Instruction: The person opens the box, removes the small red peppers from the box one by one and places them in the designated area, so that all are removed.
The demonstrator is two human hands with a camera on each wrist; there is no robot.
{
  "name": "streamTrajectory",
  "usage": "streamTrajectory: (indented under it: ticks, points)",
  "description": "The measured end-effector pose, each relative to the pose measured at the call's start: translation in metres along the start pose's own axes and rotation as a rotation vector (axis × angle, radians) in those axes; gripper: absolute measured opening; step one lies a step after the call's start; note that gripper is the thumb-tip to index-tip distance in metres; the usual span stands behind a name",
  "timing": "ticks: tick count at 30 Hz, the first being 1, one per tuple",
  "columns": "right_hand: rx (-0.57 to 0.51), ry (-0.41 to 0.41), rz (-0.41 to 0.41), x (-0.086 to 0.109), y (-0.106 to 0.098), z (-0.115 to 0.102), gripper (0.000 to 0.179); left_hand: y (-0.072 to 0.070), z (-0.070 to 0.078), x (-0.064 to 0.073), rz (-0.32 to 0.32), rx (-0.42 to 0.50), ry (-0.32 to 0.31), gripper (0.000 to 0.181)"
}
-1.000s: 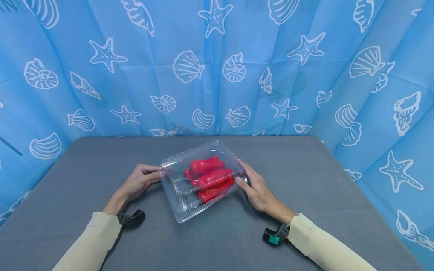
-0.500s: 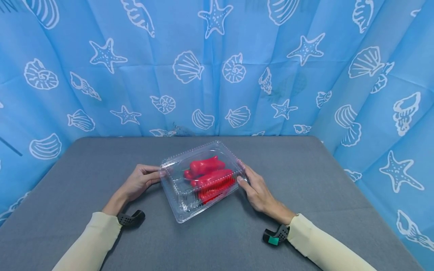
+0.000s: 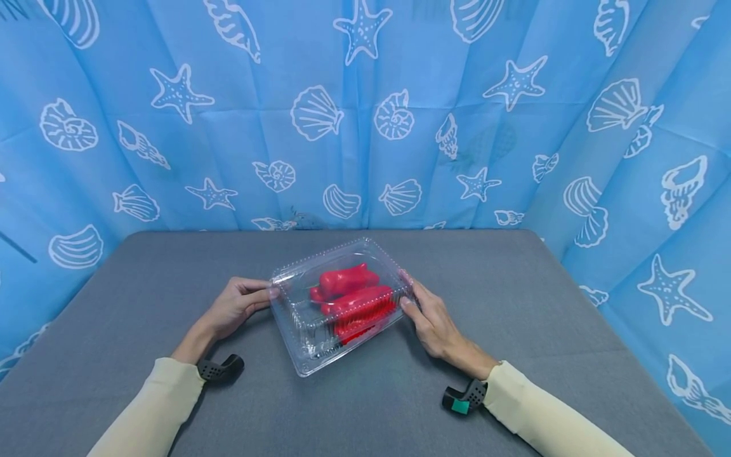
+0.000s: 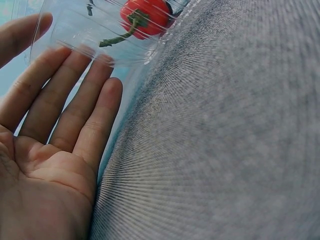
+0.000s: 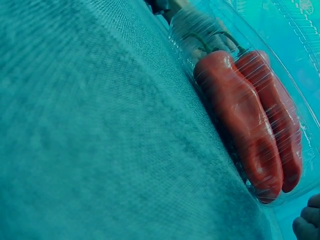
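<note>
A clear plastic container (image 3: 305,317) with a ribbed lid sits at an angle on the grey table, in the middle of the head view. Inside, two long red peppers (image 5: 240,120) lie side by side, green stems towards the left end. My left hand (image 3: 233,308) touches the container's left end; in the left wrist view its fingers (image 4: 92,112) are straight, tips against the plastic. The right hand (image 3: 436,324) grips the right end, thumb on the near side and the other fingers partly hidden behind. Only some fingertips (image 5: 307,222) of it show in the right wrist view.
Grey cloth covers the table (image 3: 365,419). A blue curtain (image 3: 354,146) with white shells and starfish hangs behind it and along the sides. Each wrist wears a black band, the left band (image 3: 219,368) and the right band (image 3: 465,397).
</note>
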State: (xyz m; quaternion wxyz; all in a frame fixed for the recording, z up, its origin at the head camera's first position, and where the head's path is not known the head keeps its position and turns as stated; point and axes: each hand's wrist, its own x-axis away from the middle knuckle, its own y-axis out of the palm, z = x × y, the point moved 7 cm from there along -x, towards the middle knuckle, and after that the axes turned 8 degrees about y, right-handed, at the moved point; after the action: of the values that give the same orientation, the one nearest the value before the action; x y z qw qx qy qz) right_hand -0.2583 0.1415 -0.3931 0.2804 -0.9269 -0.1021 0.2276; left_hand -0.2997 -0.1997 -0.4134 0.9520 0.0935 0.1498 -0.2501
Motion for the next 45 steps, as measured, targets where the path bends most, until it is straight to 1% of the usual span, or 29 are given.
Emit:
streamTrajectory:
  ticks: [12,18,23,25,29,32,34,38,40,42,45]
  points:
    - [-0.014,0.0,0.011,0.002,0.0,-0.001,0.054,-0.001,0.001,0.001,0.015,-0.021,-0.007,0.023]
    - [-0.011,-0.036,0.04,0.001,-0.002,-0.002,0.051,-0.001,0.001,0.0,0.011,-0.023,-0.013,0.023]
    - [0.031,-0.062,0.07,0.001,-0.003,-0.004,0.05,-0.001,0.0,0.0,0.004,-0.002,-0.013,0.023]
    - [0.058,-0.075,0.094,0.002,-0.005,-0.006,0.05,-0.002,-0.001,0.0,0.009,0.01,-0.021,0.023]
    - [0.089,-0.13,0.165,0.004,-0.009,-0.014,0.05,-0.004,-0.004,0.0,0.044,0.016,-0.047,0.023]
    - [0.083,-0.205,0.218,0.005,-0.014,-0.025,0.05,-0.006,-0.004,0.001,0.073,0.005,-0.066,0.024]
    - [0.075,-0.25,0.25,0.005,-0.017,-0.032,0.049,-0.007,-0.004,0.001,0.076,-0.005,-0.08,0.025]
    - [0.035,-0.311,0.303,0.007,-0.024,-0.046,0.046,-0.005,-0.005,0.001,0.042,-0.051,-0.096,0.026]
    - [0.017,-0.334,0.325,0.008,-0.027,-0.052,0.045,-0.004,-0.005,0.0,0.019,-0.077,-0.089,0.026]
    - [0.005,-0.355,0.336,0.009,-0.028,-0.056,0.045,-0.001,-0.005,0.0,-0.014,-0.065,-0.078,0.028]
    - [-0.011,-0.376,0.327,0.009,-0.029,-0.061,0.046,0.004,-0.003,0.001,-0.083,-0.023,-0.053,0.031]
